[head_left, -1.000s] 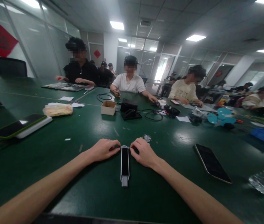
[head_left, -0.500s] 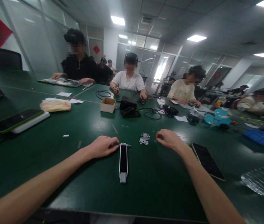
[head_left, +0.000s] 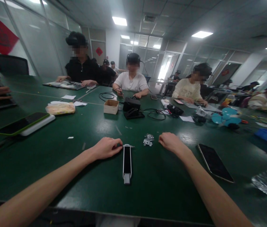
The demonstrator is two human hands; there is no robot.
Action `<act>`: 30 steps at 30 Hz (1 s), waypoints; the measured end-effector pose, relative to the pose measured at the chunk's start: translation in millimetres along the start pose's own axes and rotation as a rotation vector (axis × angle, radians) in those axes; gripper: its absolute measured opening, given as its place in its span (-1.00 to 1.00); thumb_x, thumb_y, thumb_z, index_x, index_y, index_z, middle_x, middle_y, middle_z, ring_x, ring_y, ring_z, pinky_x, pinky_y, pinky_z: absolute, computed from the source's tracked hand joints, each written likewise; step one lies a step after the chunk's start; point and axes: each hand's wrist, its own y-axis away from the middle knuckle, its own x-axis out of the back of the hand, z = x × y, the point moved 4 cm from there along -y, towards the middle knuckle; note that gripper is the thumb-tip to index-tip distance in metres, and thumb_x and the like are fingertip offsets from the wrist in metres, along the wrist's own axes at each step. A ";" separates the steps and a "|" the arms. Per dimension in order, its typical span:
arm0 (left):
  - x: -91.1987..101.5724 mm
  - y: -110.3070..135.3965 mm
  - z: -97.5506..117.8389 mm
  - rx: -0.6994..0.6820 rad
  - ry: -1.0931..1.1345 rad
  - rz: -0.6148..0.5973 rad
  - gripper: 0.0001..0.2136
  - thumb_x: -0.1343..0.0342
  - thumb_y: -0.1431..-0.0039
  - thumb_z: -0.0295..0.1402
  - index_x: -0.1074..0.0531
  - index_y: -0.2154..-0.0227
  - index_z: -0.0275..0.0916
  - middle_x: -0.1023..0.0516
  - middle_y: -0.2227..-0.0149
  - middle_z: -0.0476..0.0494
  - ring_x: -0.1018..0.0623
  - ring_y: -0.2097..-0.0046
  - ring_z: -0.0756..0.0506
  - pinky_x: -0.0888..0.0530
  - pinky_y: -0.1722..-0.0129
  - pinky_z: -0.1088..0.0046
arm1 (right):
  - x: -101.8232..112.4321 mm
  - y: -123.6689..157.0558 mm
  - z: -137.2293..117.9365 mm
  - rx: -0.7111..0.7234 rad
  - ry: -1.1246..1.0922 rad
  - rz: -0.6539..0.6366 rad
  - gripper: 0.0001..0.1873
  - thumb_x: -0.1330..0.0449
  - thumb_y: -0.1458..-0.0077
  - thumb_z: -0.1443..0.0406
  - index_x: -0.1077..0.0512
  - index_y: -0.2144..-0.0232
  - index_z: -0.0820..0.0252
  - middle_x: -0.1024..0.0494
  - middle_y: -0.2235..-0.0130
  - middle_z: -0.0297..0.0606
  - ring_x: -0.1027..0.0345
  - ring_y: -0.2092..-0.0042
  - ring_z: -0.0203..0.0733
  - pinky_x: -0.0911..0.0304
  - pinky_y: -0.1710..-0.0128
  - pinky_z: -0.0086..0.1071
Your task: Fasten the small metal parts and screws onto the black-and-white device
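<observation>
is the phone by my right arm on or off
Off, as far as shows: the phone lies face up on the table, its screen all dark, nothing lit.

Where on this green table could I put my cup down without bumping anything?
Barest: the stretch between the green-cased phone and the left hand, bar a white scrap, and the near edge between the slim white device and the right arm. Crowded: around the cardboard box, the cables and beyond.
</observation>
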 end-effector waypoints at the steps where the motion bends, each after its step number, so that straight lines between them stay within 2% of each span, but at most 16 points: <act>1: -0.2 0.0 -0.3 -0.001 0.002 0.001 -0.80 0.04 -0.29 -0.27 -0.44 0.18 -0.22 -0.48 0.51 0.02 -0.47 0.47 -0.02 -0.28 0.45 0.52 | 0.2 -0.1 -1.2 0.004 0.013 0.007 -0.77 -0.08 -0.20 0.37 -0.56 0.24 0.27 -0.57 0.14 -0.03 -0.46 0.10 -0.02 -0.27 0.21 -0.36; 9: -0.3 0.1 -1.5 -0.015 0.020 0.010 -0.80 0.03 -0.28 -0.27 -0.43 0.18 -0.22 -0.47 0.53 0.03 -0.45 0.49 -0.01 -0.28 0.45 0.53 | -0.6 0.4 -9.3 -0.014 0.065 0.057 -0.72 -0.02 -0.19 0.41 -0.54 0.26 0.35 -0.56 0.13 0.07 -0.48 0.11 0.03 -0.30 0.20 -0.30; 14: 0.6 -0.4 -1.3 -0.007 0.014 -0.003 -0.80 0.03 -0.28 -0.27 -0.43 0.18 -0.22 -0.47 0.53 0.03 -0.46 0.49 -0.01 -0.28 0.44 0.53 | 0.4 0.3 -14.5 -0.047 0.075 0.075 -0.72 -0.02 -0.15 0.43 -0.53 0.25 0.40 -0.56 0.16 0.09 -0.48 0.13 0.00 -0.30 0.19 -0.34; 30: 0.8 0.5 -0.2 -0.011 0.003 0.000 -0.81 0.03 -0.28 -0.28 -0.43 0.18 -0.21 -0.50 0.51 0.02 -0.49 0.47 -0.02 -0.30 0.43 0.52 | 2.0 2.1 -17.1 -0.094 0.043 0.070 -0.69 0.00 -0.18 0.36 -0.54 0.26 0.35 -0.57 0.18 0.05 -0.48 0.16 -0.05 -0.27 0.21 -0.35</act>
